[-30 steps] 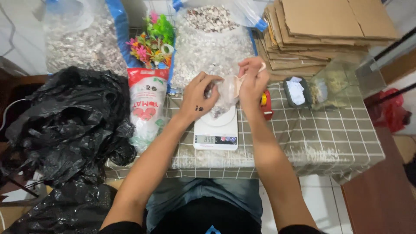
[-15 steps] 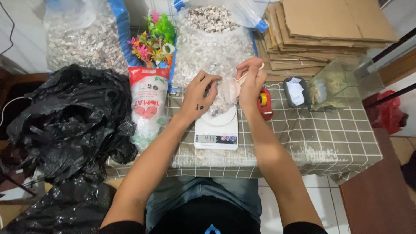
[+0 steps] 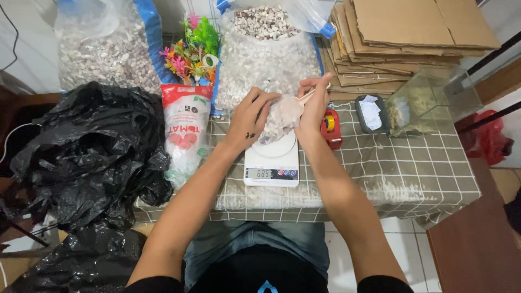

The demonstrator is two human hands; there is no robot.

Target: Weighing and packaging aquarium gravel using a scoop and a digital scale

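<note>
Hands working a small clear bag of pebbles [image 3: 281, 116] over a white kitchen scale [image 3: 271, 163].

We are seeing the left hand [image 3: 251, 115] curling closed around the bag's side, the right hand [image 3: 313, 103] pinching its top along with a thin stick; a big open sack of pebbles [image 3: 266, 54] is sitting just behind on the checked tablecloth [image 3: 401, 168].

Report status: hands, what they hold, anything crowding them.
Left hand and right hand both grip a small clear bag of pebbles. Bag sits on white scale. Red tape dispenser close beside right wrist.
</note>
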